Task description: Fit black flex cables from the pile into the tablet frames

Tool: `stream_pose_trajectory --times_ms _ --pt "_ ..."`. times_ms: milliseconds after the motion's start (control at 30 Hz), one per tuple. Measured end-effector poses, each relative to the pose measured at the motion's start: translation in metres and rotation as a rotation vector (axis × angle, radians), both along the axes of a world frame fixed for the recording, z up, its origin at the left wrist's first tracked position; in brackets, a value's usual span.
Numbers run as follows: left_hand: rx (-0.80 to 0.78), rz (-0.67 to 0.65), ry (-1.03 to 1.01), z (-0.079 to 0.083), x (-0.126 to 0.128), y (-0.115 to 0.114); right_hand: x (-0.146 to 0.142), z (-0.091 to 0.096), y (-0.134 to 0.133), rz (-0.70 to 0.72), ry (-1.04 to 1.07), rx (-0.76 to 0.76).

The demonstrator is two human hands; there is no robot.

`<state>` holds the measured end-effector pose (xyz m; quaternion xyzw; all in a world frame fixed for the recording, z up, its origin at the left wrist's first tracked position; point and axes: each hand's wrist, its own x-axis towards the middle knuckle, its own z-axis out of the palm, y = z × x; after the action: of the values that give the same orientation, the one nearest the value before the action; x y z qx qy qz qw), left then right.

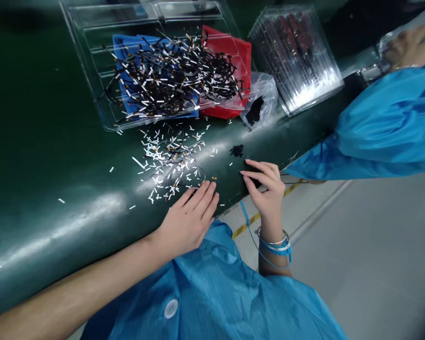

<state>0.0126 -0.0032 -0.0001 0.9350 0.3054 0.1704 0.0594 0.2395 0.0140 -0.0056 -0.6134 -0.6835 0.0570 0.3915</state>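
My left hand (193, 217) lies flat on the green table, fingers stretched out, at the near edge of a loose pile of thin dark cables (175, 160) and small white strips (156, 153). A tiny gold-coloured piece (214, 178) lies just beyond its fingertips. Over the table edge my right hand (267, 184) holds thumb and forefinger together in a pinch, another finger stretched apart. Whatever may be between the tips is too small to make out. A little heap of black bits (237, 150) lies just beyond the right fingertips.
Behind the pile, a clear plastic tray (92, 61) holds a blue bin, a red bin (246, 56) and many tangled cables. Beside it stand a clear bag (269, 89) with black content and stacked clear trays (297, 61). A co-worker's blue sleeve (386, 123) reaches in from the right.
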Motion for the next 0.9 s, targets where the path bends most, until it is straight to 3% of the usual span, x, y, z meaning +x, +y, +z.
stream_pose_trajectory --times_ms 200,300,500,700,900 --pt "0.013 -0.004 0.001 0.002 0.001 0.001 -0.001 0.002 -0.012 -0.23 0.022 0.075" --pt "0.02 -0.001 0.001 0.002 0.001 0.001 -0.008 -0.002 -0.009 -0.273 -0.004 0.05" --pt "0.027 0.003 0.006 0.001 0.001 0.0 -0.022 -0.006 -0.004 -0.215 -0.065 0.037" --pt "0.013 0.015 -0.002 0.0 0.0 -0.001 -0.045 0.003 -0.001 0.114 0.017 -0.041" --pt "0.028 0.019 -0.009 -0.001 0.0 -0.001 -0.047 0.004 0.002 0.104 -0.001 -0.026"
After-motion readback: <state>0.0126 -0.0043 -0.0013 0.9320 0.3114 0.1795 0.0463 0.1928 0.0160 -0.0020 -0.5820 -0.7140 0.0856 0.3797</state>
